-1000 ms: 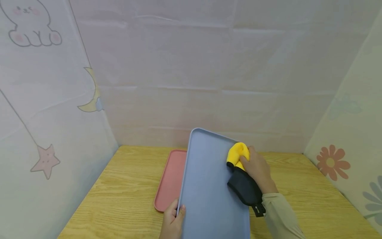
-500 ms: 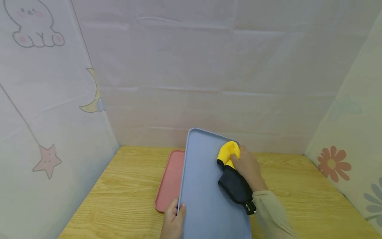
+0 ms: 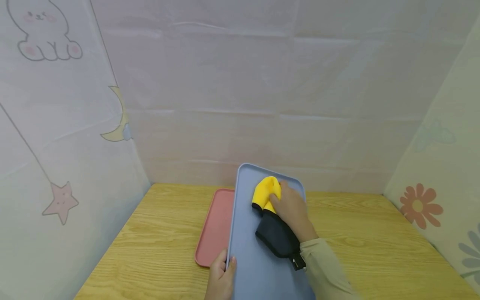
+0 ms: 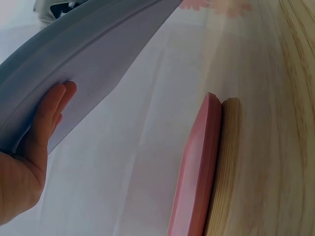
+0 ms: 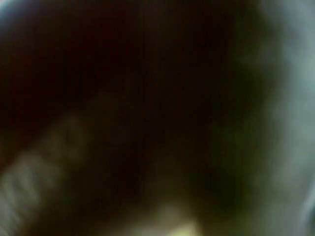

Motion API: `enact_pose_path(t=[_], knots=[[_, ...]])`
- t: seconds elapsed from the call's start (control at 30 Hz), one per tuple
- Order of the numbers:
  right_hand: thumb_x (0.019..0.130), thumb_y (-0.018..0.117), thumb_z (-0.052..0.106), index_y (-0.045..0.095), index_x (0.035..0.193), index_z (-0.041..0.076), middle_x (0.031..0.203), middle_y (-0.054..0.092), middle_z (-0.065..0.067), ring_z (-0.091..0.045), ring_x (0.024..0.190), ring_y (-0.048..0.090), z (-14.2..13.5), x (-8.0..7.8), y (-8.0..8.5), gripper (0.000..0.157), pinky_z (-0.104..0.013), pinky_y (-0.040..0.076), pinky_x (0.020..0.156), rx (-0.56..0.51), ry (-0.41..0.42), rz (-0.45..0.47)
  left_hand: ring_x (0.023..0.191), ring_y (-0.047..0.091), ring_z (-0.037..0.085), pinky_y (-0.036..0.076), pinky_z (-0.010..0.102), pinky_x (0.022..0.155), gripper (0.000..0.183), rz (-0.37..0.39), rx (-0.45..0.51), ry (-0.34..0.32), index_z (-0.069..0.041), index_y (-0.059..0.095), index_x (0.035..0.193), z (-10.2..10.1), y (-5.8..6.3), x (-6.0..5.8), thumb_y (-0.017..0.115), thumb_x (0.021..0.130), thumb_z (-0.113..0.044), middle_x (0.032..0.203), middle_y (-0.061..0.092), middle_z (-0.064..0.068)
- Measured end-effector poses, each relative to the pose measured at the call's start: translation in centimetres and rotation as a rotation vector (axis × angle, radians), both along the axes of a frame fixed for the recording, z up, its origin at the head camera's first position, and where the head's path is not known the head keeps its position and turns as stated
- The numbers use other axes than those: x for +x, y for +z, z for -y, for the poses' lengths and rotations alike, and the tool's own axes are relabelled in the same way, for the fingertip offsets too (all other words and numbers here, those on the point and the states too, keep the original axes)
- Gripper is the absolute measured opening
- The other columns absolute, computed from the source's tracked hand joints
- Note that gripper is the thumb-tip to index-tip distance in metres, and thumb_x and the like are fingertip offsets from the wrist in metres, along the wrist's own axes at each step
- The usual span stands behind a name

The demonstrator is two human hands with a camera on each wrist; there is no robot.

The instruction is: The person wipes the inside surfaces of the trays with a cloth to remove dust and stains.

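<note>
My left hand (image 3: 220, 275) grips the left edge of a light blue tray (image 3: 243, 258), thumb in front and fingers behind. The tray is held up and tilted above the table; the left wrist view shows its underside (image 4: 98, 69) with my fingers (image 4: 51, 105) against it. In front of the tray's face, my right hand (image 3: 292, 208) pinches a soft yellow-and-black item; its yellow part (image 3: 264, 191) is folded over at the top. The black part (image 3: 278, 235) hangs below, ending in a short strap. I cannot tell its kind. The right wrist view is dark and blurred.
A pink tray (image 3: 215, 233) lies on the wooden table (image 3: 150, 250), partly behind the blue tray. A rounded wooden edge (image 4: 226, 162) shows beside it in the left wrist view. Printed sheets (image 3: 232, 83) close off the back and both sides.
My right hand has moved left across the blue tray's face, carrying the yellow-and-black item. The tray's upper right corner has come into sight. My left hand has hardly moved.
</note>
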State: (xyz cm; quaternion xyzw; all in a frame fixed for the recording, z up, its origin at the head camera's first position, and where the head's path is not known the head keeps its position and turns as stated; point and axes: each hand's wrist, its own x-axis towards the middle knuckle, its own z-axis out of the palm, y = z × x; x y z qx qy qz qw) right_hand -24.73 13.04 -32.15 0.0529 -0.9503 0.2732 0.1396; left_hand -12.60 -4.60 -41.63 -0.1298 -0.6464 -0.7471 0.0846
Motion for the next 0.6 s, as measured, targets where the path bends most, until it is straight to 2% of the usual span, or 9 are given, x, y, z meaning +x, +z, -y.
enact_pose_path(t=[0.13,0.33,0.6], knots=[[0.081,0.049,0.022,0.046,0.116,-0.002,0.064,0.044,-0.006,-0.02,0.054,0.041,1.0,0.6,0.3,0.042,-0.028,0.031,0.046,-0.006,0.011,-0.014,0.075,0.058,0.01,0.048,0.027,0.067,0.025,0.039,-0.004,-0.015,0.022,0.041,0.11,-0.2,0.1,0.0,0.034,0.092,0.005,0.091,0.057,0.027],[0.081,0.051,0.02,0.048,0.112,-0.002,0.066,0.046,-0.007,-0.02,0.053,0.042,2.1,1.2,0.7,0.038,-0.029,0.032,0.045,0.008,0.04,-0.074,0.074,0.057,0.009,0.048,0.027,0.065,0.023,-0.022,-0.007,-0.024,0.022,0.042,0.106,-0.5,0.0,0.1,0.034,0.092,0.006,0.088,0.057,0.028],[0.082,0.052,0.019,0.049,0.112,-0.001,0.071,0.05,-0.008,-0.02,0.056,0.044,3.3,2.0,1.0,0.037,-0.03,0.035,0.046,0.023,0.055,-0.113,0.074,0.058,0.011,0.048,0.028,0.064,0.022,-0.029,-0.027,-0.02,0.021,0.044,0.105,-0.5,-0.1,0.0,0.034,0.092,0.006,0.086,0.058,0.026]])
